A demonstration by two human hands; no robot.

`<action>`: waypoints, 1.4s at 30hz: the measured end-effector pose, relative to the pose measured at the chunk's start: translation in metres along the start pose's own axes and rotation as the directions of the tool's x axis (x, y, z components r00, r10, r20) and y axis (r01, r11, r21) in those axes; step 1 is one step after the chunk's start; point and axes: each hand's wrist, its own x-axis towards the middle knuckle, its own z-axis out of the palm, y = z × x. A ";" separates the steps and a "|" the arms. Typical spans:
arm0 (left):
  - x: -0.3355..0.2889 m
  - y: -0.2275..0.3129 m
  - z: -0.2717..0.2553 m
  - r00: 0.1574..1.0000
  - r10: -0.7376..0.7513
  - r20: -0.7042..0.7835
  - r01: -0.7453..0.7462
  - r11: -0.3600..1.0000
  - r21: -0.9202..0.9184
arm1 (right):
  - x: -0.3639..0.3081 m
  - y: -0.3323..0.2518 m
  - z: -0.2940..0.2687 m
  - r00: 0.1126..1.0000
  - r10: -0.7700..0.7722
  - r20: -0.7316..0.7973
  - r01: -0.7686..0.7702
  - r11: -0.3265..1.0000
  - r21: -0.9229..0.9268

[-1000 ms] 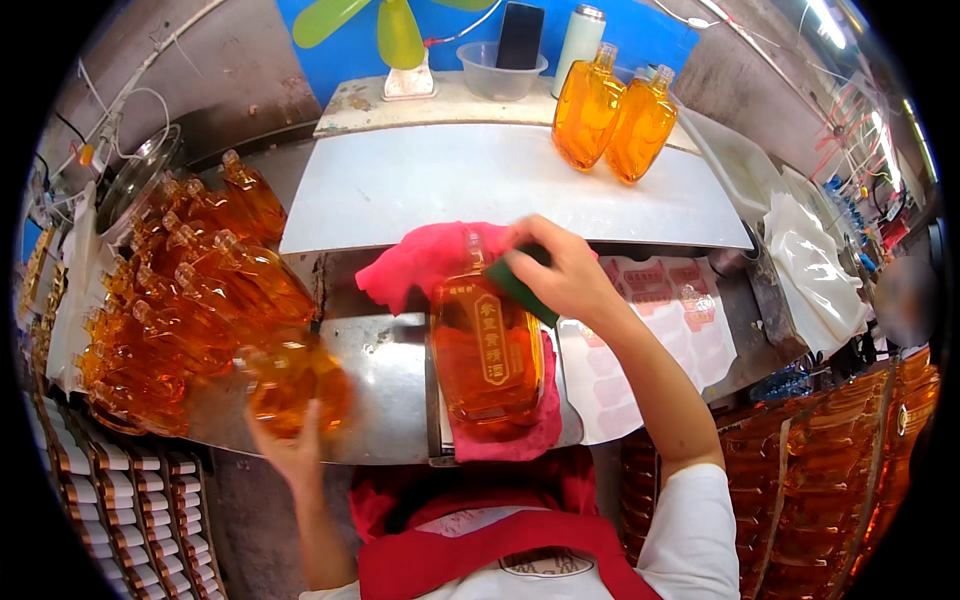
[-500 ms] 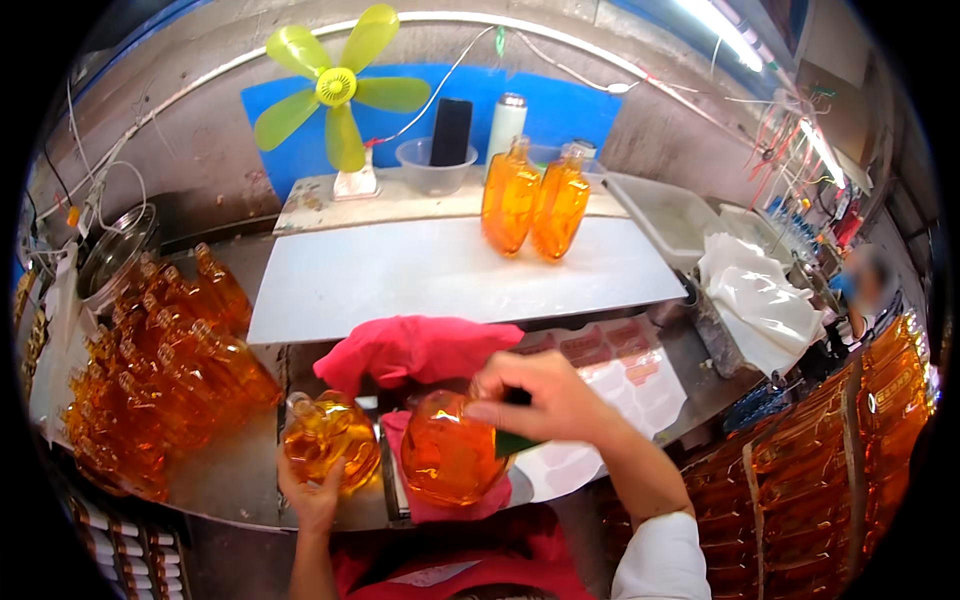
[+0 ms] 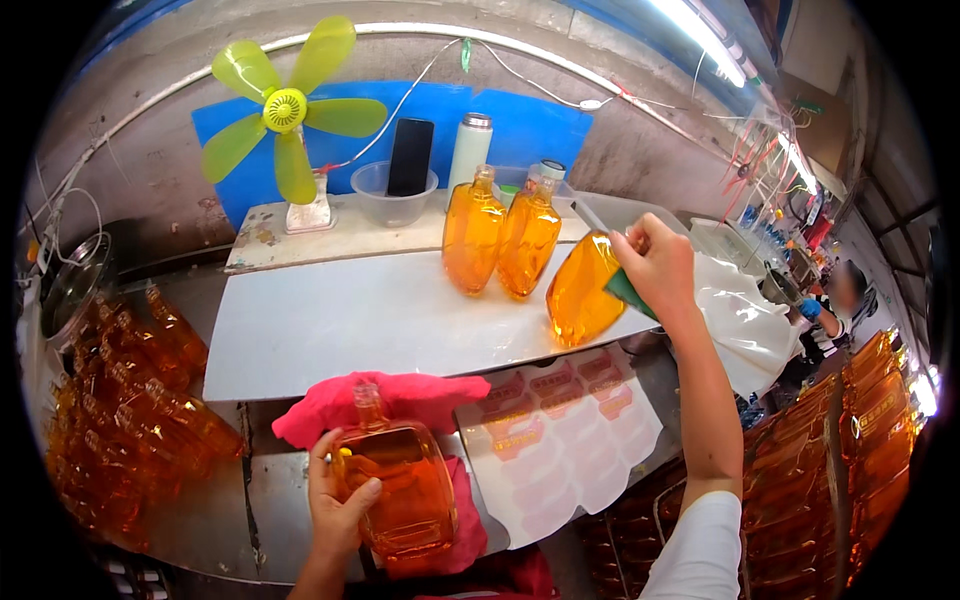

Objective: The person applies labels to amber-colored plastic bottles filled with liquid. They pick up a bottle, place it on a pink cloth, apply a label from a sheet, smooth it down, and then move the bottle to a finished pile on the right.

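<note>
My left hand (image 3: 340,500) grips the left side of a flat glass bottle (image 3: 405,495) of orange liquid, thumb across its face. Under and behind that bottle lies pink cloth (image 3: 440,392). Over at the right end of the pale board (image 3: 300,320), my right hand (image 3: 655,262) is closed round the neck of another orange bottle (image 3: 585,295), which leans. A flat green piece (image 3: 630,292) sticks out below the fingers of the same hand. Two more orange bottles, a left one (image 3: 472,240) and a right one (image 3: 527,243), stand upright on the board beside it.
A sheet of labels (image 3: 560,440) lies right of the cloth. Many orange bottles (image 3: 130,400) crowd the left; more (image 3: 800,470) are stacked at right. Behind the board are a yellow-green fan (image 3: 285,110), a phone (image 3: 410,157) in a plastic bowl (image 3: 370,195), and a flask (image 3: 470,150).
My right hand has carried its bottle from the pink cloth up and right to the board. My left hand has brought its bottle from the left onto the cloth. The view has shifted.
</note>
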 end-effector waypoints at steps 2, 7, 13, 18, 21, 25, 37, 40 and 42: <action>0.013 -0.015 0.004 0.999 -0.046 -0.025 0.046 0.999 0.000 | 0.023 0.026 0.022 1.000 -0.008 -0.001 0.008 0.994 -0.109; 0.026 -0.029 -0.007 0.994 -0.098 -0.058 0.099 0.995 0.013 | 0.059 0.067 0.068 0.996 0.083 0.024 -0.077 0.979 -0.191; 0.022 -0.034 -0.017 0.992 -0.105 -0.070 0.115 0.981 0.158 | 0.061 0.082 0.081 1.000 -0.020 0.012 0.023 0.964 -0.263; 0.015 -0.029 -0.005 0.993 0.077 -0.089 -0.055 0.971 0.231 | -0.033 0.044 0.058 0.985 -0.041 0.165 0.052 0.997 -0.063; 0.014 -0.029 -0.004 0.997 0.046 -0.066 -0.028 0.968 0.250 | -0.144 0.043 0.054 0.827 -0.097 0.554 -0.041 0.972 0.230; 0.017 -0.027 -0.005 0.997 0.058 -0.055 -0.042 0.968 0.248 | -0.258 0.011 0.070 0.624 -0.080 0.777 0.006 0.995 0.098; 0.011 -0.028 -0.014 1.000 0.006 -0.026 0.002 0.952 0.307 | -0.377 -0.022 -0.033 0.834 -0.063 0.547 -0.037 0.985 0.169; 0.010 -0.023 -0.014 0.998 -0.056 -0.004 0.055 0.978 0.201 | -0.376 -0.028 -0.030 0.855 0.187 0.483 -0.390 0.847 0.362; 0.008 -0.014 -0.016 0.980 -0.200 0.014 0.197 0.975 0.107 | -0.360 -0.026 -0.033 0.519 0.483 0.706 -0.852 0.356 0.383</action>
